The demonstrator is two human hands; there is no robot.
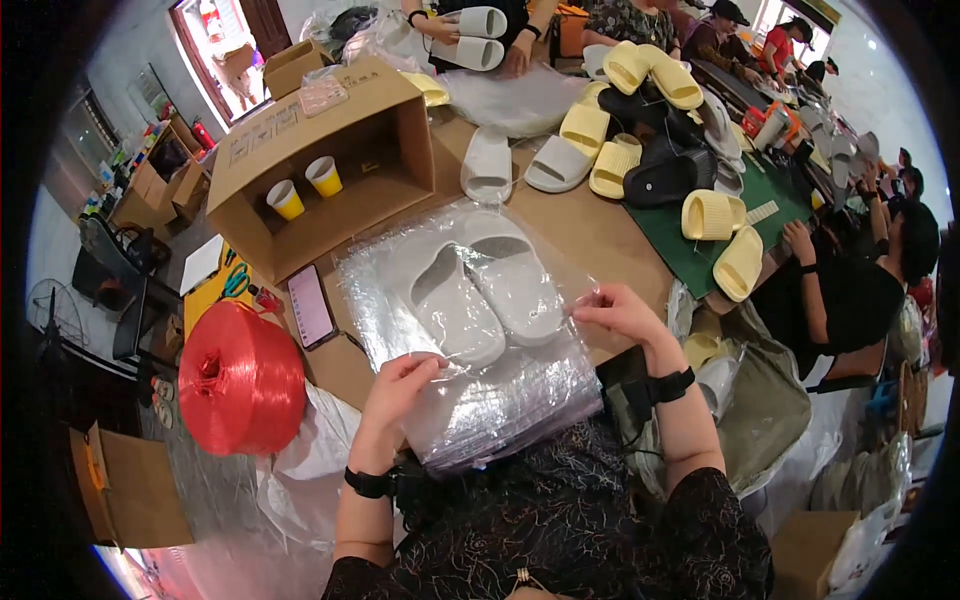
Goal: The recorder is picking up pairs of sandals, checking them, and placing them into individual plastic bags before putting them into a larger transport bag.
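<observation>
A pair of light grey slide slippers [455, 312] lies side by side inside a clear plastic bag [548, 255], toes toward the far side. Beneath them is a thick stack of clear plastic bags [500, 410], close in front of my body. At the near left corner, the thumb and fingers of my left hand [403, 388] pinch the bag's film beside one slipper's heel. On the opposite side, my right hand [628, 316] pinches the bag's right edge between thumb and forefinger. Both wrists wear black bands.
A cardboard box [325, 215] on its side holds two yellow-and-white cups [323, 177]. A phone [312, 308], scissors [235, 281] and a red twine roll [240, 378] stand left. Yellow slippers [707, 215] and black ones [668, 170] pile up right. Across the table, a person's hand [437, 27] holds grey slippers.
</observation>
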